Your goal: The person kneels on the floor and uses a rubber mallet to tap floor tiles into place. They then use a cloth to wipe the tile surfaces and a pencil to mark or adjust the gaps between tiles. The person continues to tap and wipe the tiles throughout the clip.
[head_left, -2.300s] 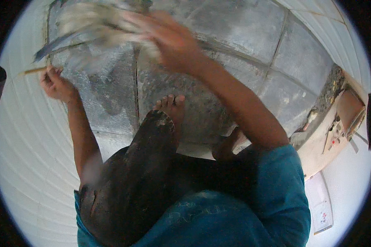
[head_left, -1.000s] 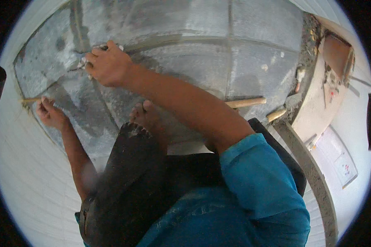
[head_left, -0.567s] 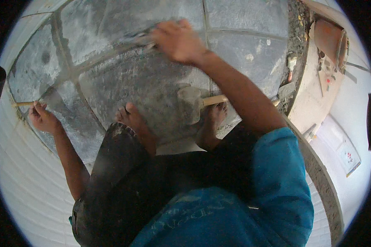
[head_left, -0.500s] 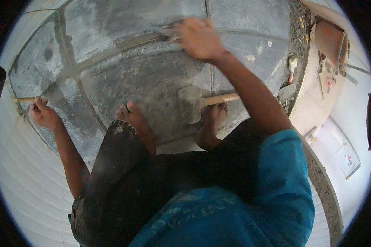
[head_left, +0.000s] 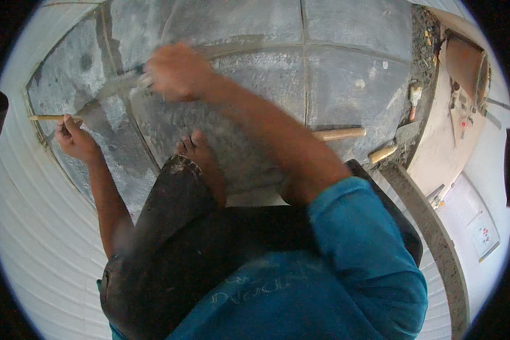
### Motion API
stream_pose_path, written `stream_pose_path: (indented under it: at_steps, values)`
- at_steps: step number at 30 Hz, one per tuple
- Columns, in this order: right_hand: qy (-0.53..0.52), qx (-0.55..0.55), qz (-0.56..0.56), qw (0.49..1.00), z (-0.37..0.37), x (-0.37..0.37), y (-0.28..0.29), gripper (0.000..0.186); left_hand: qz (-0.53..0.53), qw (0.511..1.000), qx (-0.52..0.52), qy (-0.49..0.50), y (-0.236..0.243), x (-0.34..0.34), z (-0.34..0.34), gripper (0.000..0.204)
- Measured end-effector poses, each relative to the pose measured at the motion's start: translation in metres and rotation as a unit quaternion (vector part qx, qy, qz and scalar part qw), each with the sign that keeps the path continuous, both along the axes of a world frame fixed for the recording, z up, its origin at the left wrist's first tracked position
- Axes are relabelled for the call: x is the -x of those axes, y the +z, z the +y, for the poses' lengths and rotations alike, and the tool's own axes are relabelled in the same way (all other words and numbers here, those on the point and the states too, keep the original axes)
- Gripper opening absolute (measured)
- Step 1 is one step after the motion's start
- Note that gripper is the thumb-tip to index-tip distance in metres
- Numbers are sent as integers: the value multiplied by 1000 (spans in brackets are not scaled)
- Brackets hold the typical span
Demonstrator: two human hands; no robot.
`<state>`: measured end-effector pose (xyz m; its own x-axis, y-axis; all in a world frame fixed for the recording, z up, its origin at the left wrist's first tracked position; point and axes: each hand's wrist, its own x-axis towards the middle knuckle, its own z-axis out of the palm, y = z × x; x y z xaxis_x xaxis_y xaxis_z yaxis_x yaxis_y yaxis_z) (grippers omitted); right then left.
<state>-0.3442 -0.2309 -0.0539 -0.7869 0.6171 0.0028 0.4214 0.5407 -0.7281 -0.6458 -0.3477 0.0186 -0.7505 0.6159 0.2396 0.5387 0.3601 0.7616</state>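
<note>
My right hand (head_left: 178, 71) is closed and smeared by motion, low over a joint between the grey tiles (head_left: 255, 73). A blurred, pale-and-dark thing pokes out on its left side; its kind is unclear. Over at the left, my left hand (head_left: 76, 140) pinches a thin yellow stick (head_left: 46, 117) near the wall. The stick lies roughly level, its far end close to the floor's edge. Wet-looking grey mortar (head_left: 110, 88) runs along the joint between my hands. A mallet's wooden handle (head_left: 341, 134) shows beyond my right forearm, which hides its head.
My bare foot (head_left: 201, 153) rests on the tiles. Along the right edge lie a wooden-handled tool (head_left: 383, 153), a paintbrush (head_left: 415, 102) and rough mortar debris (head_left: 422, 62). A reddish-brown container (head_left: 463, 65) stands beyond, on a pale board (head_left: 430, 153). White corrugated sheeting (head_left: 39, 215) borders the left.
My right hand has swept left along the joint, and its forearm now covers the mallet's head. My left hand still holds the stick. The view has shifted slightly, uncovering the wooden-handled tool.
</note>
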Motion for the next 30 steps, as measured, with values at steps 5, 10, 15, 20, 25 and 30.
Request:
stream_pose_path:
  at_steps: [5,10,15,20,25,30]
  values:
    - [-76,78,174,979,-12,96,43,23,4,999,-34,-29,0,-13,21,32]
    - [-215,202,196,935,8,-28,69,26,-38,998,-42,-25,-6,-8,10,31]
    - [-424,-22,-20,905,-7,-200,54,46,-97,994,-17,-40,-27,-21,7,28]
    - [-235,-199,-86,948,-9,-220,81,64,-98,992,-18,-78,-40,-25,14,28]
    - [-263,-157,-24,952,-21,-121,40,56,55,992,8,-117,-47,-15,25,29]
    - [-139,-206,-23,968,-43,-92,19,55,-64,996,-5,-56,-43,-14,28,27]
